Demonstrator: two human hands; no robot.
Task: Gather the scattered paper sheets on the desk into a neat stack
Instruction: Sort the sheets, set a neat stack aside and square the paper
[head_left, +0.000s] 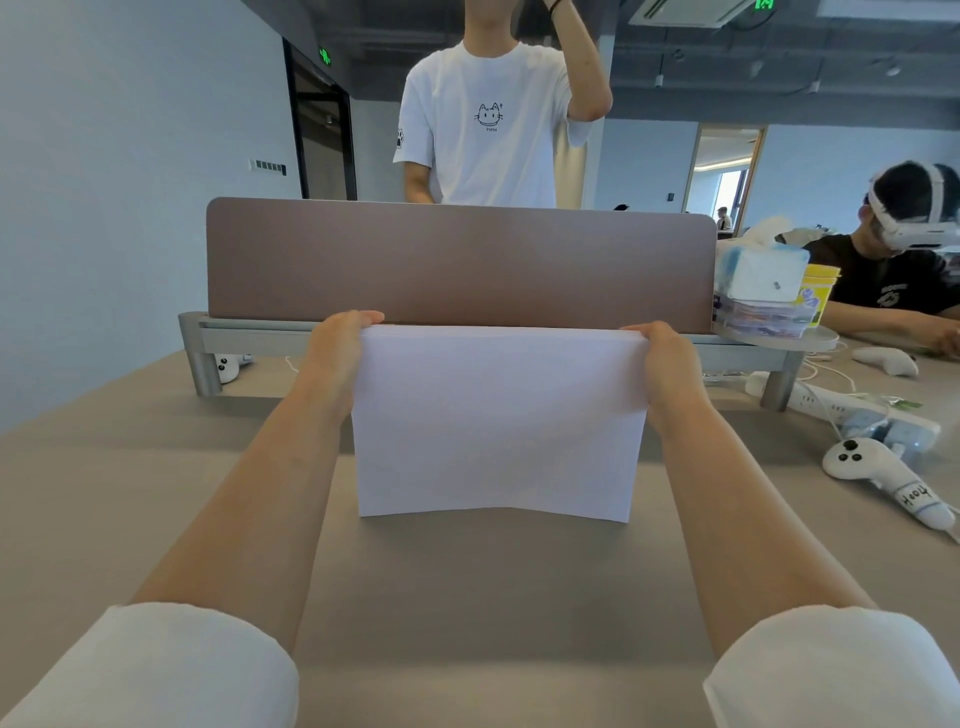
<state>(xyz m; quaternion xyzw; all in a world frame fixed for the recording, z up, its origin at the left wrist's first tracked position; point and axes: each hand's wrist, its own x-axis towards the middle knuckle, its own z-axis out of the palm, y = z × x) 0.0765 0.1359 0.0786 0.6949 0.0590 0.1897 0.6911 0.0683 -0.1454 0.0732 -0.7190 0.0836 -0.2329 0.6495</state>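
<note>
stack: the paper sheets (498, 426) stood upright on a long edge, just your side of the divider panel (457, 265) and centred on it. The lower edge was at or just above the desk (467, 597); I couldn't tell if it touched.
left grip: your left hand (337, 358) was curled round the top left corner, fingers over the top edge. It was closed on paper.
right grip: your right hand (670, 364) did the same on the top right corner, also closed on paper.
step (my read): you were squaring the edges by tapping. No stray sheet showed in view, so you were probably near done.
risk 1: the lower edge was bowed and its right corner sat lower than the left. A tap in that state would likely crumple that corner and leave the sheets skewed.
risk 2: you held only the top corners, with the middle unsupported. If you slackened both grips too far to let the sheets settle, inner sheets could slip out and fan away from the panel.
risk 3: if you let one hand go first when laying it flat, the stack could pivot and splay.
risk 4: a controller (883, 478) and a power strip (810, 402) with cables lay right of the panel. Paper drifting that way could snag there.
</note>
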